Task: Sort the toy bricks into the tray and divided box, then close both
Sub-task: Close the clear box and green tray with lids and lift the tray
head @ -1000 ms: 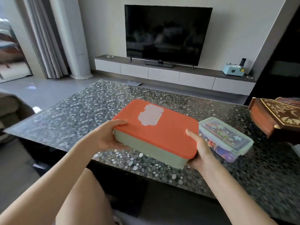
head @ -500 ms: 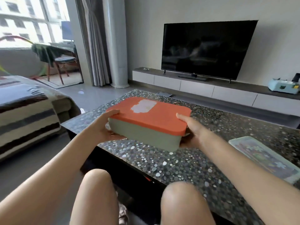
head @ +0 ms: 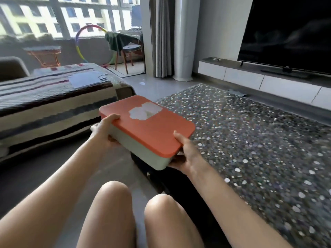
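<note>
The closed tray (head: pixel 143 152), orange lid (head: pixel 152 129) on, is held at the 9 o'clock edge of the pebbled bench (head: pixel 250 140). The left hand (head: pixel 103 130) has its grip curled round the tray's 9 o'clock end, and the right hand (head: pixel 186 154) its grip round the 4 o'clock corner. It seems lifted clear of the bench, though blur hides the gap.

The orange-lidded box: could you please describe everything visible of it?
The orange-lidded box is a shallow rectangle with rounded corners: a pale green base, plastic by its look, under an orange lid that sits fully on. A whitish, ragged patch, like a torn label, marks the lid's far half. It is held in the air, tilted, at the edge of the pebble-patterned table. The left hand and right hand grip opposite ends, thumbs on the lid, fingers beneath. Its contents are hidden.
</note>
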Action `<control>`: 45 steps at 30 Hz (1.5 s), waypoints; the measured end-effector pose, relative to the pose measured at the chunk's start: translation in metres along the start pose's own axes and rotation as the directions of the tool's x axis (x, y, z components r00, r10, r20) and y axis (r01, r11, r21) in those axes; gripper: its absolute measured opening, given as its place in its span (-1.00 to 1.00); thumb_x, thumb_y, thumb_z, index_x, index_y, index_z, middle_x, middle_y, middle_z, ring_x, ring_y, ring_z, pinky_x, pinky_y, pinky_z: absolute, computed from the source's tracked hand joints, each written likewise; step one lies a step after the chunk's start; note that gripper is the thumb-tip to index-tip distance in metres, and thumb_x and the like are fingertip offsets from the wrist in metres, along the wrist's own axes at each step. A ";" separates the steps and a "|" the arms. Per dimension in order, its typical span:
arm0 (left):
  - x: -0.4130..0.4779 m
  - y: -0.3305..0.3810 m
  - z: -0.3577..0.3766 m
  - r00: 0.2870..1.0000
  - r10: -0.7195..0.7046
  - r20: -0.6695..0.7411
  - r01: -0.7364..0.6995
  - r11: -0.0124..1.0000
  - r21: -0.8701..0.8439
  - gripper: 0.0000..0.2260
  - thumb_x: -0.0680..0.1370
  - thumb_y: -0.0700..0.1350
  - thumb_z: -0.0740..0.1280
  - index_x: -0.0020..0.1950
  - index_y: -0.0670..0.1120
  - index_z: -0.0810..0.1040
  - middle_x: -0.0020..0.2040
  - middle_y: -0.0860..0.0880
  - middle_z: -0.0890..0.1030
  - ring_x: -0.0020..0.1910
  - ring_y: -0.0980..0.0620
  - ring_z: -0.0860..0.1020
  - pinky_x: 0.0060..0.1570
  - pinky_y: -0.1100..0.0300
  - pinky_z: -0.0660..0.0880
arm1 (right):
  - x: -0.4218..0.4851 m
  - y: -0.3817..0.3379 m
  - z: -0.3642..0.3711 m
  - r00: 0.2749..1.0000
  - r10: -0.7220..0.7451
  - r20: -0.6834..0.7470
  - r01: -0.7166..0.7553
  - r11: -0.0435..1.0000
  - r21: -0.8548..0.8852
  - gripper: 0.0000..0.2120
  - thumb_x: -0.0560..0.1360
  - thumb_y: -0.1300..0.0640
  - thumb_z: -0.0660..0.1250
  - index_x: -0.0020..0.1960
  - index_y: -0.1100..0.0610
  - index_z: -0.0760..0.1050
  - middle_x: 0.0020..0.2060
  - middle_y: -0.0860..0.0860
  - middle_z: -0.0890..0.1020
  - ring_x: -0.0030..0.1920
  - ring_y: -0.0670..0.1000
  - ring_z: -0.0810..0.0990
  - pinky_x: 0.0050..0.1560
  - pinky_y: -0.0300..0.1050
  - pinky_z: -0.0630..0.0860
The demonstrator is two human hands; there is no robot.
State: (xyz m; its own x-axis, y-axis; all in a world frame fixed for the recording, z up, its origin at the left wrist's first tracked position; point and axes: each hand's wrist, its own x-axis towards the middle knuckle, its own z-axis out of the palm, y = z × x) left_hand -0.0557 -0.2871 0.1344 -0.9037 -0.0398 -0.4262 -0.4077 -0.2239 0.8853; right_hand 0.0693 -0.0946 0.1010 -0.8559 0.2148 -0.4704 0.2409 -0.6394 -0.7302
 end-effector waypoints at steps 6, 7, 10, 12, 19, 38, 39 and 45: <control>0.042 -0.007 -0.080 0.993 0.026 -0.115 -0.027 1.000 -0.006 -0.56 0.38 0.00 0.43 0.19 -0.12 0.45 0.00 -0.14 0.50 -0.10 -0.10 0.52 -0.28 -0.01 0.51 | 0.051 0.069 0.048 0.986 0.101 0.129 -0.101 0.995 -0.007 -0.77 0.44 0.05 0.38 0.06 0.09 0.54 -0.15 0.07 0.64 -0.12 0.07 0.60 -0.04 -0.01 0.52; 0.051 -0.011 -0.091 0.992 0.016 -0.125 -0.016 1.000 0.005 -0.60 0.40 -0.02 0.42 0.17 -0.12 0.45 -0.05 -0.13 0.50 -0.14 -0.07 0.51 -0.29 0.01 0.50 | 0.061 0.083 0.052 0.983 0.133 0.128 -0.132 0.991 -0.016 -0.79 0.43 0.05 0.38 0.03 0.08 0.54 -0.18 0.07 0.64 -0.15 0.06 0.59 -0.05 -0.03 0.52; 0.081 -0.029 -0.109 0.985 -0.017 -0.169 0.021 1.000 0.022 -0.68 0.43 -0.06 0.40 0.12 -0.11 0.47 -0.15 -0.10 0.50 -0.22 -0.05 0.49 -0.32 0.06 0.47 | 0.084 0.115 0.056 0.970 0.227 0.090 -0.227 0.974 -0.014 -0.88 0.46 0.05 0.36 -0.10 0.11 0.53 -0.40 0.04 0.63 -0.25 0.04 0.57 -0.20 -0.09 0.52; 0.099 -0.048 -0.112 0.982 -0.044 -0.186 0.050 0.998 0.031 -0.69 0.43 -0.07 0.41 0.13 -0.11 0.47 -0.13 -0.12 0.52 -0.22 -0.08 0.50 -0.33 0.03 0.48 | 0.098 0.130 0.049 0.966 0.257 0.038 -0.257 0.966 0.005 -0.87 0.48 0.06 0.34 -0.13 0.13 0.52 -0.48 0.05 0.62 -0.27 0.06 0.55 -0.24 -0.08 0.50; 0.141 -0.143 -0.087 0.987 -0.159 0.038 0.153 0.980 0.125 -0.48 0.46 0.02 0.42 0.35 0.08 0.29 0.18 -0.12 0.56 -0.10 -0.11 0.58 -0.29 -0.01 0.56 | 0.136 0.171 -0.011 0.956 0.231 -0.179 -0.223 0.973 0.065 -0.61 0.36 0.04 0.41 0.12 0.21 0.55 -0.06 0.19 0.66 -0.08 0.16 0.61 0.12 0.11 0.53; 0.171 -0.225 0.015 0.861 -0.473 0.187 0.495 0.864 -0.093 -0.73 0.64 -0.14 0.04 0.25 -0.14 0.43 0.21 -0.10 0.51 0.21 -0.23 0.48 -0.27 -0.22 0.50 | 0.168 0.152 -0.066 0.840 0.234 -0.489 -0.241 0.969 0.051 -0.58 0.61 0.08 0.20 0.38 0.27 0.30 0.32 0.29 0.39 0.27 0.27 0.43 0.15 0.19 0.42; 0.174 -0.225 0.016 0.861 -0.471 0.192 0.495 0.863 -0.100 -0.69 0.64 -0.13 0.04 0.34 -0.11 0.40 0.30 -0.08 0.48 0.26 -0.25 0.44 -0.15 -0.28 0.50 | 0.159 0.151 -0.060 0.831 0.206 -0.516 -0.287 0.955 -0.081 -0.63 0.61 0.17 0.17 0.36 0.33 0.32 0.32 0.33 0.39 0.29 0.30 0.42 0.23 0.22 0.39; 0.182 -0.214 0.025 0.869 -0.416 0.266 0.445 0.894 -0.056 -0.66 0.66 -0.10 -0.03 0.34 0.04 0.42 0.20 -0.09 0.50 0.28 -0.30 0.42 -0.13 -0.18 0.48 | 0.120 0.129 -0.021 0.961 -0.256 -0.110 0.070 0.603 -0.795 -0.69 0.55 0.34 0.13 0.21 0.24 0.53 0.05 0.10 0.64 0.10 0.02 0.60 0.22 -0.03 0.50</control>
State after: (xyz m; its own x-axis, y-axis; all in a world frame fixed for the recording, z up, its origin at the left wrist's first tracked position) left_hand -0.1358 -0.2222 -0.1283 -0.6509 0.3178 -0.6895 -0.7592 -0.2720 0.5913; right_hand 0.0071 -0.1356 -0.0602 -0.8334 0.4509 -0.3197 0.4494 0.2161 -0.8668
